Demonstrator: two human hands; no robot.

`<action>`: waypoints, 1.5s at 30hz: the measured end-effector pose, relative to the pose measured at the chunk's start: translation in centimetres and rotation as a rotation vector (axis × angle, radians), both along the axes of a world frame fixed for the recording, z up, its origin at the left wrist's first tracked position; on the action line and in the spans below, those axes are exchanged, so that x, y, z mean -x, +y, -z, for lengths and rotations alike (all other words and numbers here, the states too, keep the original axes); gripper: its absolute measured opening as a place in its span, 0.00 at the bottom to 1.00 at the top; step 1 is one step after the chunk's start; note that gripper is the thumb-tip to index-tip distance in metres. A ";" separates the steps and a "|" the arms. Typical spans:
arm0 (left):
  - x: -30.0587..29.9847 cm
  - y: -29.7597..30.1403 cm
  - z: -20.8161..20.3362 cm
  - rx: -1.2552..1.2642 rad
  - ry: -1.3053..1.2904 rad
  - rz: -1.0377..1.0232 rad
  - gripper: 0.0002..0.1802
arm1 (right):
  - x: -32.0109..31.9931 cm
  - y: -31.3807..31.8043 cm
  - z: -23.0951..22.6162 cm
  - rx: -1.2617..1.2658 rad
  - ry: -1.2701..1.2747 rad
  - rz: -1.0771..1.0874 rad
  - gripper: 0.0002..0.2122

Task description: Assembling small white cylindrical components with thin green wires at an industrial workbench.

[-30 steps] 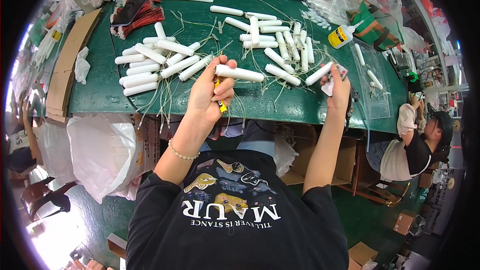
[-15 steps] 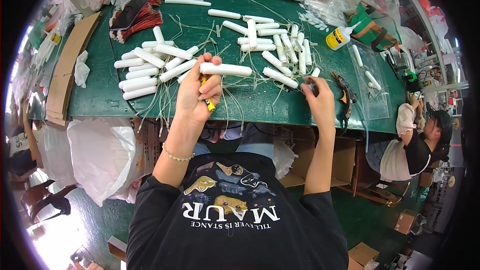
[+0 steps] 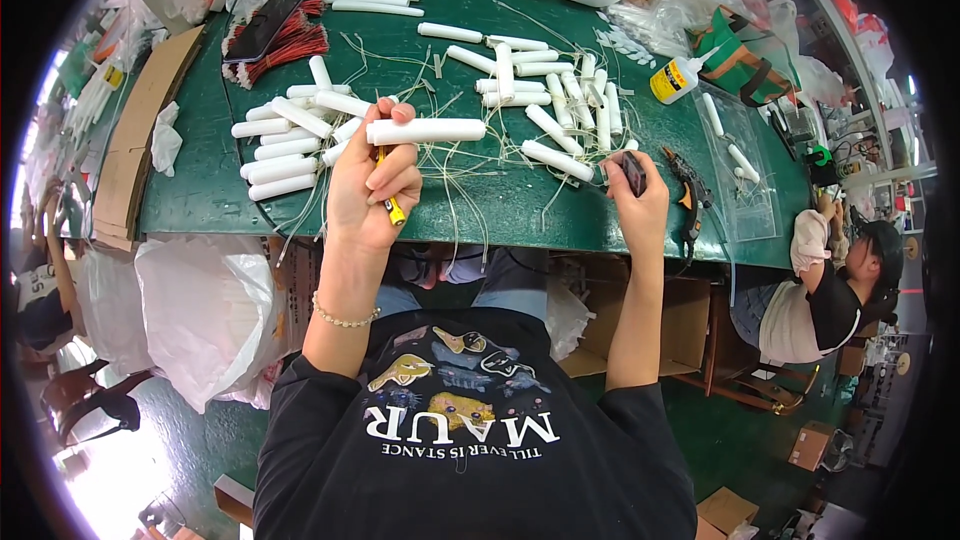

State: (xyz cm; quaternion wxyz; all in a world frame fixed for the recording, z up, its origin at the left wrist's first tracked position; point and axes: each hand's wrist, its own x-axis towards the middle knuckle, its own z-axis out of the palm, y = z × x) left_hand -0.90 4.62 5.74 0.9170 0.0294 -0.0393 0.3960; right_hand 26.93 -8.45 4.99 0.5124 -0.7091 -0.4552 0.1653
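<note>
- Here's your left hand (image 3: 364, 192), up over the near edge of the bench (image 3: 190, 185), closed around one white tube (image 3: 430, 131) between thumb and upper fingers.
- The tube lies nearly level, its long end jutting right, clear of your grip; that probably leaves most of it free to reach.
- And look, a yellow stick-like tool (image 3: 396, 211) sits tucked under your curled lower fingers, likely parked there so you needn't put it down.
- Over to your right hand (image 3: 642, 202): thumb and fingers pinch a small dark object (image 3: 634, 174), narrow grip, well apart from the tube. What it is, I can't tell.
- Just beside that hand lies the black-and-orange tool (image 3: 689, 198), presumably there for an easy reach.
- Two loose groups now: the left pile (image 3: 283, 168) and the right pile (image 3: 557, 159), with open bench between, perhaps to keep them from mixing.
- The glue bottle (image 3: 672, 83) leans beyond the right pile, seemingly out of your hands' way.
</note>
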 end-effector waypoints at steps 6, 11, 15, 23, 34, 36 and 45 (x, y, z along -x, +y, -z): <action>0.5 0.0 -0.2 0.003 0.000 -0.018 0.13 | -0.5 0.3 1.1 0.074 -0.254 0.118 0.06; 0.2 -0.2 0.5 0.029 0.008 0.002 0.13 | -0.4 0.0 1.5 -0.001 -0.433 0.151 0.07; 0.0 -0.1 0.5 0.000 0.028 -0.013 0.12 | 0.5 -0.7 0.7 -0.082 -0.411 0.102 0.09; -0.1 -0.1 0.6 0.005 0.014 -0.008 0.11 | 1.0 0.1 0.6 0.061 -0.535 -0.075 0.18; -0.6 -0.3 0.6 -0.011 0.026 0.035 0.13 | -0.1 4.6 0.2 0.240 -0.682 -0.221 0.12; -0.6 -0.2 0.6 -0.010 0.030 0.033 0.13 | -0.3 4.8 0.4 0.241 -0.702 -0.246 0.11; -1.1 1.2 1.0 -0.093 0.106 -0.022 0.12 | -1.4 2.2 -1.2 0.192 -0.199 -0.406 0.05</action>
